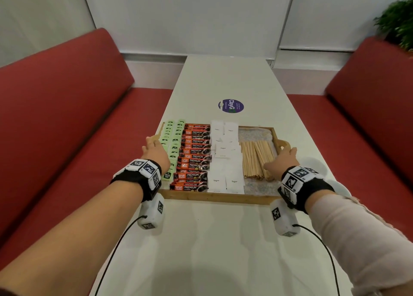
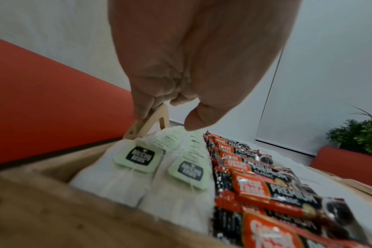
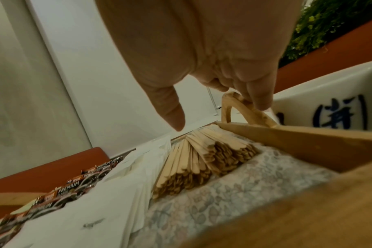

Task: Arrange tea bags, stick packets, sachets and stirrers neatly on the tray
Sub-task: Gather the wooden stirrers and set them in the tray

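Between two red sofas, on the white bench (image 1: 223, 239), the wooden tray (image 1: 220, 197) holds tea bags (image 1: 171, 139), coffee sticks (image 1: 194, 159), sugar sachets (image 1: 225, 161) and stirrers (image 1: 254, 159) in rows, and with left hand (image 1: 155, 149) and right hand (image 1: 282, 159) fingers curled round its handles, any lift should probably stay level and slow.

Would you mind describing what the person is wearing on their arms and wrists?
Each wrist carries a black band ringed with white tiles printed with black square markers. Beneath each hangs a white camera block, also marked, trailing a thin black cable. The left forearm is bare; the right wears a pale pink ribbed sleeve pushed back from its band.
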Demonstrator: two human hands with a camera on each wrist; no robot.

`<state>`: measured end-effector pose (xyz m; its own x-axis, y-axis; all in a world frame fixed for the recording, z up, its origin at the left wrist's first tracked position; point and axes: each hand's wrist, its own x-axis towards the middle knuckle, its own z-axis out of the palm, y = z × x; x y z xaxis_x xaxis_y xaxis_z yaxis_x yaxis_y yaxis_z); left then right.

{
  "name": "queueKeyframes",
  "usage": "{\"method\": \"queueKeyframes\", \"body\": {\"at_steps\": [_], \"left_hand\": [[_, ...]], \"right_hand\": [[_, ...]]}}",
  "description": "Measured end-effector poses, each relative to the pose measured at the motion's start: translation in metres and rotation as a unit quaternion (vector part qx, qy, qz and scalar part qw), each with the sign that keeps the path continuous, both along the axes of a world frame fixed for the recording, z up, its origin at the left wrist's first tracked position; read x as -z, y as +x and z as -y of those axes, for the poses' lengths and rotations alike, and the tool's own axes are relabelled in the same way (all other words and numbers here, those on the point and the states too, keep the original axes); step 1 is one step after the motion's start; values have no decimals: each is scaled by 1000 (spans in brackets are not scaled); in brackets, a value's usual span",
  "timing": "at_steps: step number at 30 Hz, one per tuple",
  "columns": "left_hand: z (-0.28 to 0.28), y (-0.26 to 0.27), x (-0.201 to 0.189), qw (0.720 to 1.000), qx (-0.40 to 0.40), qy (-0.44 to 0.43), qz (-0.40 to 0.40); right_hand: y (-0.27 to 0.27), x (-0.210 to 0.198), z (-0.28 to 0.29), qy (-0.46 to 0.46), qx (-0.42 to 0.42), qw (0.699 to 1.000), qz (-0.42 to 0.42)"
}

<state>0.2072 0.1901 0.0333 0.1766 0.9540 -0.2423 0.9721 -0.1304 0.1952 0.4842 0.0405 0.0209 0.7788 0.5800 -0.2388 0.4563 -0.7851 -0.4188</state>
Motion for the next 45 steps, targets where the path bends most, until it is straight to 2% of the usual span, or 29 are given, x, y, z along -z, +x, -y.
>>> {"method": "queueKeyframes", "body": {"at_steps": [6, 27, 45], "left_hand": [[-1, 4, -4, 1000, -8, -11, 7], [-80, 36, -8, 999, 20, -25, -31], [-144, 63, -2, 999, 27, -10, -32]], "right_hand": [[1, -7, -13, -9, 44, 999, -24], [44, -16, -82, -18, -17, 1000, -12], [73, -12, -140, -14, -15, 1000, -1]]}}
